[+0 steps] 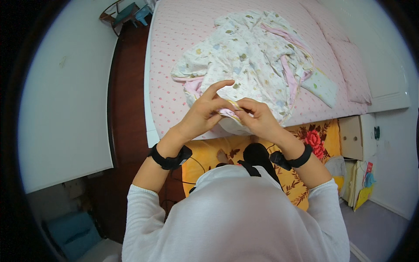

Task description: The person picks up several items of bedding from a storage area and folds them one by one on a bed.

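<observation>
A white patterned cloth (pixel 242 59) with pink lining and yellow edging lies spread and rumpled on the bed; it looks like a child's quilt or garment. Its near edge is lifted off the mattress. My left hand (pixel 209 106) pinches this edge between thumb and fingers, the index finger raised away. Close beside it, my right hand (pixel 257 114) grips the same edge, fingertips almost touching the left ones. A fold of pink lining shows between the two hands. The fingers hide exactly what sits at the pinch.
The bed wears a pink dotted sheet (pixel 173 108); a folded pale cloth (pixel 320 86) lies right of the quilt. Pillows (pixel 350 65) line the right side. A yellow floral mat (pixel 209 147) covers the floor, a drawer cabinet (pixel 350 136) stands right, a chair (pixel 124 14) far left.
</observation>
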Demonstrator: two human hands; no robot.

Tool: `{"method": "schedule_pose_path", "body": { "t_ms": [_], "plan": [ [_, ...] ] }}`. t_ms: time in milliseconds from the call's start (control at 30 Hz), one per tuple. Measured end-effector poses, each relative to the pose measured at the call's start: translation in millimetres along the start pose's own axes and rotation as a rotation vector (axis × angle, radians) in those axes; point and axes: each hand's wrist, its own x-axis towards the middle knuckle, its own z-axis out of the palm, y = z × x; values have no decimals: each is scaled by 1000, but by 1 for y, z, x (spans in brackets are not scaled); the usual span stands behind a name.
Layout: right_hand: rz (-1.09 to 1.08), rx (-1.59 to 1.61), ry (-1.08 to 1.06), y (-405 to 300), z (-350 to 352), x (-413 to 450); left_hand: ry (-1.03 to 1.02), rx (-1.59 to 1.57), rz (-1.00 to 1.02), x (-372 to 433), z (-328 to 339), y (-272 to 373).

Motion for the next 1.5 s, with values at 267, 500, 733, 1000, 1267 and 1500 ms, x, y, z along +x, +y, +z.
{"method": "schedule_pose_path", "body": {
  "t_ms": [267, 500, 733, 1000, 1267, 1500],
  "plan": [
    [37, 186, 79, 5, 6, -25, -47, 150, -212, -8, -4, 9],
    [-35, -417, -65, 141, -73, -66, 590, 243, -125, -9, -51, 42],
    [-127, -732, -175, 202, -145, -51, 771, 306, -42, -30, -85, 70],
    [60, -704, -480, 252, -197, 14, 933, 275, -167, -69, -105, 82],
    [-39, -863, -503, 266, -209, 41, 1119, 215, -223, -87, -100, 85],
    [-196, -946, -372, 297, -228, 80, 1257, 293, -308, -124, -118, 65]
  ]
}}
